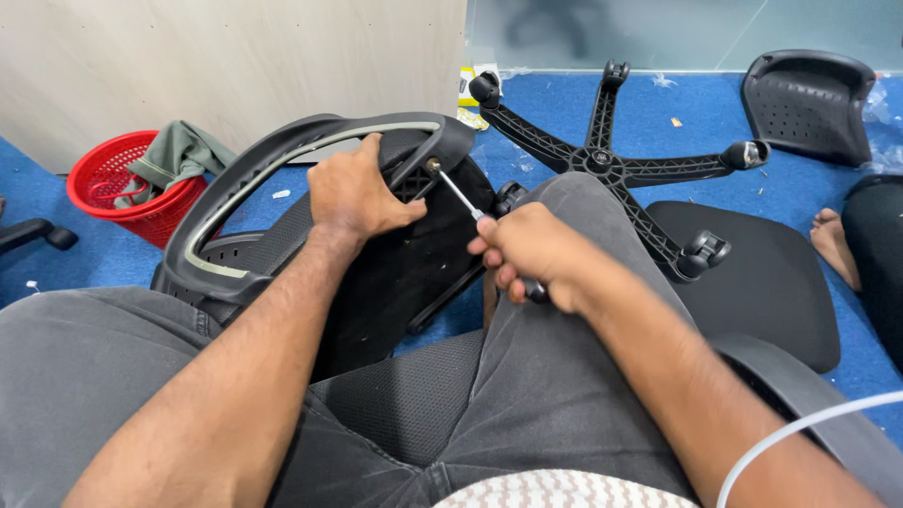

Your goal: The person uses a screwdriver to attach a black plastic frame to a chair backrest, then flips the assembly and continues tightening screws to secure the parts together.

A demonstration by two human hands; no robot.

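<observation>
Your left hand (353,193) is clamped over the top of the armrest (282,179), fingers curled round its inner edge. Your right hand (531,259) is fisted on a screwdriver (461,199), tip seated on a screw (434,165) at the armrest's end. The armrest stands on edge against the seat (395,273), propped at your left thigh, over blue floor (564,103).

Handling: the armrest looks like stiff moulded plastic, light, likely to twist under driver torque, so hold close to the screw, as you do. The driver shaft is thin and could slip off the head.

Around: your raised right knee (574,202) crowds the driver hand. The star base (611,165) with castors lies just behind. A loose cushion (752,273) sits right, second armrest (809,103) far right, red basket (122,188) left. Another person's foot (832,240) is at the right edge.
</observation>
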